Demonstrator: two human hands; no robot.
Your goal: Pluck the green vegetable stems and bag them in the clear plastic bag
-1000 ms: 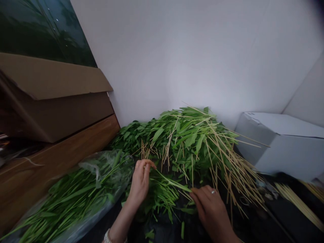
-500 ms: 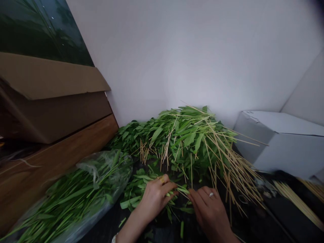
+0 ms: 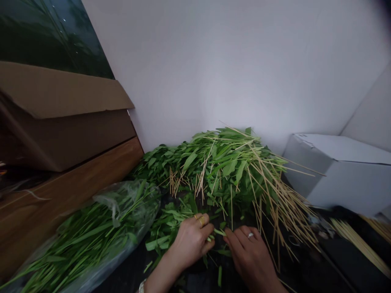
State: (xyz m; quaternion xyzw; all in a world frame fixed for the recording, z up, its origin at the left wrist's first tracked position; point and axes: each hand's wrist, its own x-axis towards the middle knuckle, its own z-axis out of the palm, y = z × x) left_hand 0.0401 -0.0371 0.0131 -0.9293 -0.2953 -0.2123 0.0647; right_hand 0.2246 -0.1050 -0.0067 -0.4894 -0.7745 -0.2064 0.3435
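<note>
My left hand [image 3: 195,238], with rings on its fingers, is closed around a small bunch of water spinach. Pale green stems [image 3: 219,232] stick out from it toward my right hand [image 3: 249,252], whose thumb and fingertips pinch their ends. A thin bamboo skewer [image 3: 287,286] shows its end below my right wrist; whether my fingers hold it is hidden. Under and behind my left hand lie loose water spinach leaves [image 3: 163,232]. Farther back, a large heap of water spinach [image 3: 226,158] carries many bamboo skewers [image 3: 281,199], fanned out to the right.
A clear plastic bag [image 3: 152,203] full of long greens lies at left. Beyond it stands an open cardboard box [image 3: 91,130] on a wooden surface [image 3: 91,179]. A white box [image 3: 351,175] is at right, with bundled skewers [image 3: 360,244] before it. A white wall [image 3: 214,69] rises behind.
My left hand has turned slightly and its fingers have closed further over the bunch. My right hand has shifted a little to the left. Less of the stems shows between the hands.
</note>
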